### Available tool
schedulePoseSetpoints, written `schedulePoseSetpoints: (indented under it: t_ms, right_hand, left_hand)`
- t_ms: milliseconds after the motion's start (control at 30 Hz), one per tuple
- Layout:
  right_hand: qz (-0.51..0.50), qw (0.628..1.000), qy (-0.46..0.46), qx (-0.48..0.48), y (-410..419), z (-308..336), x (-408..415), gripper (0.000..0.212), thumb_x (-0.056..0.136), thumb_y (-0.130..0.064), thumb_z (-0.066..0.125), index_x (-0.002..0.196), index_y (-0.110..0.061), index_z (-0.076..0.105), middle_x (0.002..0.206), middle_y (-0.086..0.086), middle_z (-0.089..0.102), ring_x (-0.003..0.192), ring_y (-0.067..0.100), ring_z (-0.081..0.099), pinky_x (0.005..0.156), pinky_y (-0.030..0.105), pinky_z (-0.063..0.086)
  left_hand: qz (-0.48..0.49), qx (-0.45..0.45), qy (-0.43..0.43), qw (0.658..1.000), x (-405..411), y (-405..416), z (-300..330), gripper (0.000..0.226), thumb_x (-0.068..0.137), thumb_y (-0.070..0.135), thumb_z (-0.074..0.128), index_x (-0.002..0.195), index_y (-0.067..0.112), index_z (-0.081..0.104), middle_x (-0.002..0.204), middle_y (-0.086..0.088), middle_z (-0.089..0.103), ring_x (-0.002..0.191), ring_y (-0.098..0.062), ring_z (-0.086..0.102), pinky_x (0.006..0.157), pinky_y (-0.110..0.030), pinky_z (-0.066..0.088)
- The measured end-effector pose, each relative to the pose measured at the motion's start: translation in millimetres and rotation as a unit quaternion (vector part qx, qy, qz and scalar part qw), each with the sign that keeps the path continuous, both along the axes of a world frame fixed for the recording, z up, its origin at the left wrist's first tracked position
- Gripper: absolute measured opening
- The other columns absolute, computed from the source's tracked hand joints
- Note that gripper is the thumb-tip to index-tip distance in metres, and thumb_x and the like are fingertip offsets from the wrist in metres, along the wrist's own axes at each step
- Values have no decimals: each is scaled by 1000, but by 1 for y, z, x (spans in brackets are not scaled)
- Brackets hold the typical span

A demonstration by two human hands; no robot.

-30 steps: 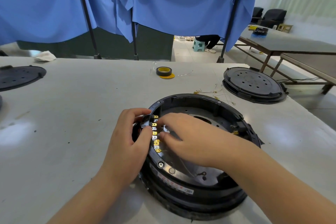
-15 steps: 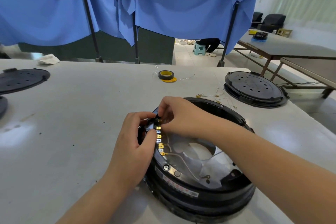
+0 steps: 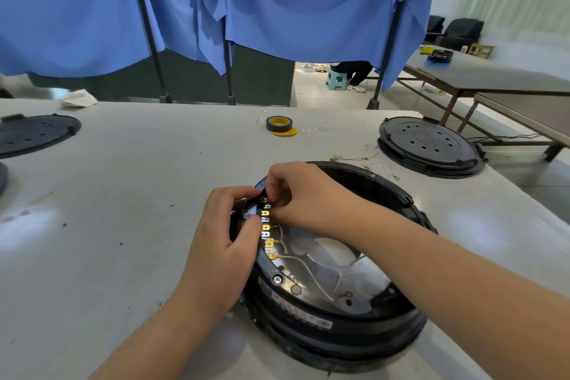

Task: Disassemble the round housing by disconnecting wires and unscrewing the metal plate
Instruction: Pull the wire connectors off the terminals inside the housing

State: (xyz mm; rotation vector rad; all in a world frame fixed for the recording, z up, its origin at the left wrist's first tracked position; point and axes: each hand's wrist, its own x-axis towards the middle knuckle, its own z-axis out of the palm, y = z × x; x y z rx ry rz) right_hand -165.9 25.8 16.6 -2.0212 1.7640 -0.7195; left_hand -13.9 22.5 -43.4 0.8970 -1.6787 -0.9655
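Note:
The round black housing (image 3: 339, 327) lies on the white table, with a shiny metal plate (image 3: 364, 281) inside it. A row of gold and white wire terminals (image 3: 266, 233) runs along its left inner rim. White wires (image 3: 311, 276) trail from the lower terminals across the plate. My left hand (image 3: 222, 244) grips the housing's left rim, thumb pressed beside the terminal block. My right hand (image 3: 299, 194) pinches a connector at the top of the terminal row. The pinched part itself is hidden by my fingers.
A black perforated round cover (image 3: 428, 146) lies at the right, another (image 3: 34, 133) at the far left. A roll of black tape (image 3: 278, 123) sits further back. Loose wire pieces (image 3: 364, 159) lie behind the housing. Blue curtains hang beyond the table's far edge.
My right hand has moved from the middle of the terminal row up to its top end and now pinches there. My left hand has kept its grip on the rim.

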Motion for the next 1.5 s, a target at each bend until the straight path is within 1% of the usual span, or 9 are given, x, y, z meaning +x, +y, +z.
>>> schedulePoseSetpoints:
  t_ms: [233,367,533,767,900,1000,1233,1367,1500]
  right_hand:
    - [-13,1000,-1,16,-1,1,0,26,74,-4,69,65,-23,53,64,-8,54,58,5,49,57,19,41]
    - [-20,1000,-2,20,0,2,-1,25,74,-4,70,64,-22,54,62,-7,54,57,6,49,57,20,43]
    - [-19,1000,3,24,0,1,0,25,74,-4,68,63,-22,55,65,-6,56,60,7,52,57,20,46]
    - [-20,999,10,31,-1,2,0,28,73,0,64,62,-23,54,63,-8,55,58,5,50,53,15,38]
    - [-31,999,17,25,-2,1,1,27,71,0,61,61,-23,54,63,-7,56,59,6,51,52,16,39]
    - [-38,999,20,21,-2,0,2,26,71,-1,61,61,-24,54,64,-6,57,60,6,52,52,17,39]
    - [-22,999,29,31,-2,1,2,31,73,2,62,63,-25,53,68,-6,57,64,9,54,55,18,43]
    - [-22,999,27,30,-2,2,3,31,74,2,64,63,-26,54,69,-7,57,66,10,54,56,18,44]
    - [-36,999,27,20,-1,1,3,28,73,0,63,65,-26,54,71,-6,59,68,9,56,56,18,44]
  left_hand:
    - [4,13,9,1000,0,0,0,30,80,25,50,107,33,61,104,21,60,104,2,58,81,-20,47]
    - [4,18,10,1000,0,0,1,29,81,26,50,106,37,60,102,24,59,100,-3,61,80,-24,49]
    - [8,5,3,1000,0,-1,-2,32,92,5,54,108,32,61,105,19,60,102,1,60,80,-20,47]
    - [2,5,4,1000,1,-1,-3,32,93,3,55,109,31,61,106,18,60,102,0,60,79,-16,49]
    - [3,10,9,1000,0,-2,-2,26,87,19,54,108,33,61,104,21,60,101,-2,61,81,-21,48]
    - [5,8,9,1000,-1,-1,-2,31,80,26,50,107,34,61,104,21,60,103,0,60,80,-17,49]
    - [3,-9,7,1000,-1,-3,-3,25,90,16,53,111,27,61,108,16,61,105,7,56,80,-7,45]
    - [1,-8,8,1000,-1,-2,-2,31,82,24,49,110,28,61,107,17,61,105,8,56,80,-5,44]
    - [0,-13,10,1000,-1,-2,-2,29,84,20,50,110,28,61,108,15,61,104,8,56,79,-6,44]
